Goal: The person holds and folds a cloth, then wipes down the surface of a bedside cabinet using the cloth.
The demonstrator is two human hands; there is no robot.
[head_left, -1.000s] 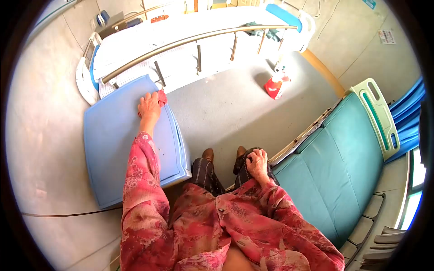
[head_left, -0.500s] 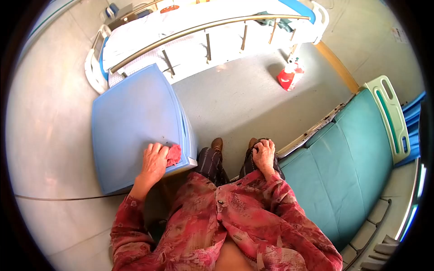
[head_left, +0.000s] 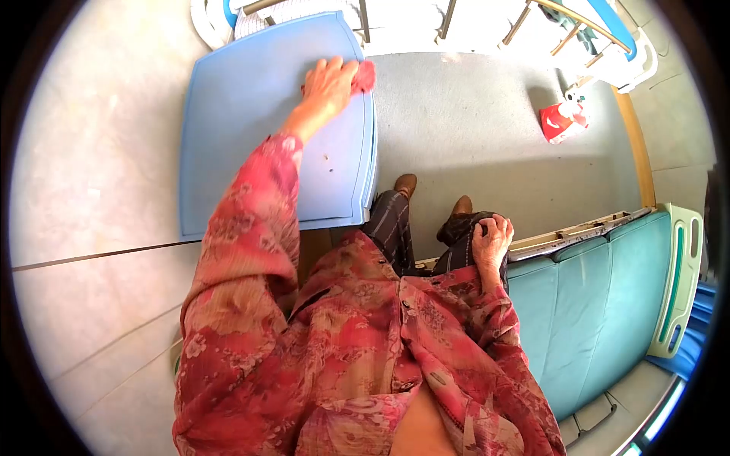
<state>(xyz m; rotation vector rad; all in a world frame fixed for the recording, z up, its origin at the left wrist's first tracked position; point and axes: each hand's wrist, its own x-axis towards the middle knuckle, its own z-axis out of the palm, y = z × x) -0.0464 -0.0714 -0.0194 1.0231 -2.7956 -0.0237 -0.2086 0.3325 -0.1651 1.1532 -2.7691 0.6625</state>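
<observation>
My left hand (head_left: pixel 331 87) presses a red cloth (head_left: pixel 364 77) onto the top of a blue bedside cabinet (head_left: pixel 251 129), close to its far right edge. Part of the cloth sticks out beyond the fingers and the rest is hidden under them. Dark specks lie on the cabinet top nearer to me. On the knee of my dark striped trousers (head_left: pixel 456 251) rests my right hand (head_left: pixel 493 239), its fingers loosely spread and holding nothing.
A hospital bed with metal side rails (head_left: pixel 525 26) stands across the far side. On the floor by it is a red and white bag (head_left: pixel 563 121). The green padded bed (head_left: pixel 585 304) I sit on extends to the right, with a pale end board (head_left: pixel 684 281).
My left hand has slid the red cloth from the cabinet's near right corner toward its far right edge, the arm now stretched out. My view has shifted; my right hand stays on the knee.
</observation>
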